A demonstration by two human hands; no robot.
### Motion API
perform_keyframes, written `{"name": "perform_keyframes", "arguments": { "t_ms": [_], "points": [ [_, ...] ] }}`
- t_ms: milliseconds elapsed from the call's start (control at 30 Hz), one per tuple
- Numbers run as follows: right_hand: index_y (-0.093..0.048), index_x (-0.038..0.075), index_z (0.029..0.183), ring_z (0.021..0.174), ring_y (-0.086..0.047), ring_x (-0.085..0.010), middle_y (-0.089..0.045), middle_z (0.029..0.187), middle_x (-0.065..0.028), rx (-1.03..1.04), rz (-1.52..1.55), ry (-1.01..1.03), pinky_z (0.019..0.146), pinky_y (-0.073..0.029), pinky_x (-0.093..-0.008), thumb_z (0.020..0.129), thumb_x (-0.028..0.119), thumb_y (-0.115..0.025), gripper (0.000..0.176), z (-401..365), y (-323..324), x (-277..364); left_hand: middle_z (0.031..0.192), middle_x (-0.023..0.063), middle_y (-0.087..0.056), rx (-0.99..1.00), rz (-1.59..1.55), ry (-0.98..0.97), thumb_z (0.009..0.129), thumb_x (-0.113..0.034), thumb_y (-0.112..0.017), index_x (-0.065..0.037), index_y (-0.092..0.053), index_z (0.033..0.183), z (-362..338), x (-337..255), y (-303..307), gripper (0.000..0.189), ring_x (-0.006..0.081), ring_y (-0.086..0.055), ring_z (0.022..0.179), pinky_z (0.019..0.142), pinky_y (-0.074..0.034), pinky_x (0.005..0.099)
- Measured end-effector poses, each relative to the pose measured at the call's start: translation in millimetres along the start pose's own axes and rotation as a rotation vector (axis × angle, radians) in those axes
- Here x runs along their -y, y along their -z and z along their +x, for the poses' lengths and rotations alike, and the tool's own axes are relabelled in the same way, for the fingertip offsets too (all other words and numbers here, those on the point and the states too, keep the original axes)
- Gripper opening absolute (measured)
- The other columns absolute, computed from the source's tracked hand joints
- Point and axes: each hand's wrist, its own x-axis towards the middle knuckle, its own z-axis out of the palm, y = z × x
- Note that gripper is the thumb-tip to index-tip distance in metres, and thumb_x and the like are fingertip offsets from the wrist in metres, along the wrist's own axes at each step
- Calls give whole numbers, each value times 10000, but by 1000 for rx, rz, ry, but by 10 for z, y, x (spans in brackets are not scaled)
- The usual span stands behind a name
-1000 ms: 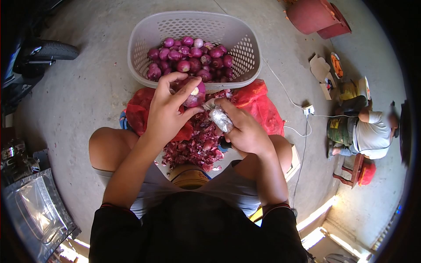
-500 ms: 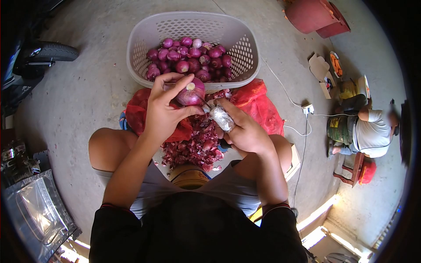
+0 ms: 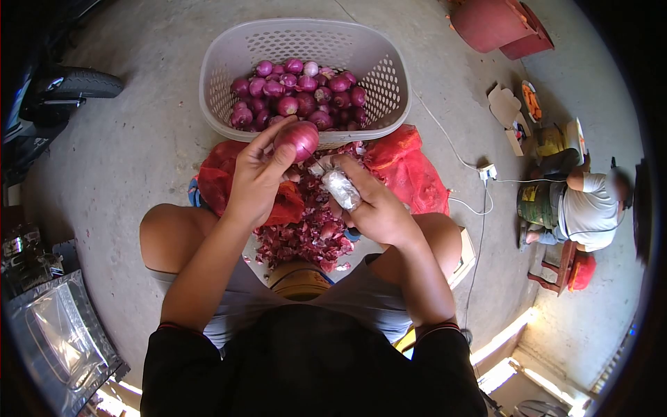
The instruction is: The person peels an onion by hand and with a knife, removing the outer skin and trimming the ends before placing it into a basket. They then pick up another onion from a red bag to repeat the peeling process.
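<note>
My left hand (image 3: 258, 167) is closed round a red onion (image 3: 297, 141), its smooth purple side turned up. My right hand (image 3: 379, 205) grips a small knife by a handle wrapped in shiny clear plastic (image 3: 342, 189); the blade hardly shows. Knife and onion are apart, the knife lower and to the right. Under both hands lies a heap of dry onion skins (image 3: 306, 236) between my legs. Just beyond my hands, a grey plastic basket (image 3: 215, 97) holds many red onions (image 3: 306, 104).
Red mesh sacks (image 3: 410, 174) lie on both sides of the skins. A white power cord and socket (image 3: 488, 172) run along the floor to the right. Farther right sits another person (image 3: 590, 208) on a low stool. A motorbike wheel (image 3: 83, 82) stands at the left, red tubs (image 3: 493, 28) at top right.
The onion has turned in my left hand, so its pale cut end no longer shows. It has shifted slightly left. My right hand with the knife has drawn away from the onion.
</note>
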Motion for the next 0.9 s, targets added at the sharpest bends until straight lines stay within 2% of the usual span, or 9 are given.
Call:
{"name": "perform_keyframes", "arguments": {
  "t_ms": [167, 300, 500, 667, 733, 833, 867, 900],
  "points": [
    [-400, 70, 1233, 882, -596, -408, -602, 896, -219, -23, -67, 40, 723, -457, -446, 778, -8, -490, 470, 15, -18, 13, 1010, -4, -628, 60, -121, 117, 915, -401, -538, -100, -552, 1200, 11, 58, 49, 415, 53, -566, 828, 659, -466, 200],
    [-406, 75, 1215, 879, -584, -422, -600, 882, -237, -29, -95, 46, 716, -448, -472, 771, -7, -485, 458, 17, -20, 35, 977, 5, -621, 19, -122, 193, 938, -474, -433, -77, -558, 1116, 15, 46, 53, 452, 72, -588, 799, 613, -456, 200],
    [-405, 64, 1212, 851, -584, -430, -596, 851, -256, -39, -148, 62, 706, -439, -492, 766, -5, -477, 457, 25, -35, 46, 883, 18, -607, -45, -208, 255, 903, -526, -477, -62, -576, 1056, 39, 28, 56, 499, 91, -580, 703, 586, -479, 218],
    [-410, 36, 1220, 837, -592, -427, -601, 850, -257, -66, -200, 100, 701, -452, -485, 755, 10, -499, 475, 35, -55, -48, 887, 18, -598, -37, -254, 268, 898, -535, -483, -69, -565, 1058, 46, 60, 67, 499, 88, -563, 714, 593, -452, 222],
    [-417, 30, 1226, 827, -605, -415, -607, 854, -251, -77, -252, 156, 689, -467, -470, 744, 26, -527, 494, 52, -22, -104, 890, 16, -594, -52, -254, 263, 902, -525, -487, -72, -564, 1059, 52, 45, 52, 485, 84, -549, 709, 588, -434, 222],
    [-397, 28, 1286, 753, -614, -203, -619, 822, -122, -18, -292, 177, 693, -462, -311, 802, 43, -568, 514, -30, 180, -14, 885, 10, -583, -58, -233, 234, 906, -521, -486, -80, -563, 1053, 63, -20, 25, 472, 80, -525, 688, 574, -409, 220],
    [-394, -1, 1275, 747, -620, -213, -620, 808, -127, -68, -310, 286, 688, -463, -307, 765, 41, -596, 550, -10, 215, -86, 880, 8, -579, -34, -235, 224, 904, -528, -484, -83, -563, 1050, 70, -35, 58, 474, 79, -518, 680, 569, -403, 219],
    [-392, -5, 1275, 755, -627, -222, -624, 819, -135, -67, -327, 283, 690, -465, -310, 758, 34, -598, 557, -23, 240, -78, 874, 6, -575, -10, -237, 213, 903, -534, -481, -87, -562, 1046, 72, -49, 78, 477, 79, -512, 671, 564, -398, 218]
  ]
}}
